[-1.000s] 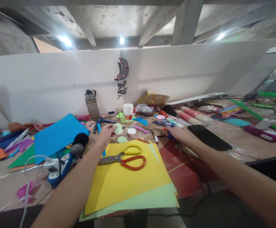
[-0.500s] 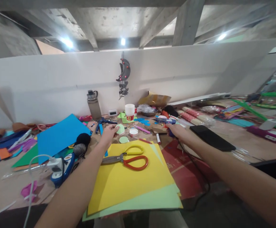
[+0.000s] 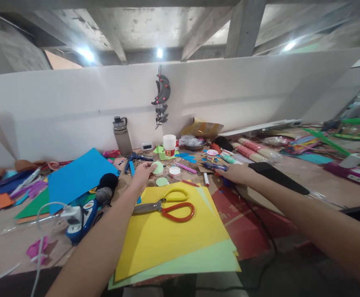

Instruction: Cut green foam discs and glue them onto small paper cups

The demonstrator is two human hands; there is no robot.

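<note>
Two hands sit well apart over the desk (image 3: 310, 175): the left hand (image 3: 141, 176) pinches a pale green disc (image 3: 158, 168) by its edge, round with no long axis, and the right hand (image 3: 238, 174) grips a blue corded tool (image 3: 214, 166), apparently a glue gun, lying roughly left-right, tip leftward. Readying both seems in hand; the next move calls for a steady disc and careful aim.

A brown table (image 3: 11, 247) carries a bottle (image 3: 122, 140) and blue power strip (image 3: 87, 220).
</note>
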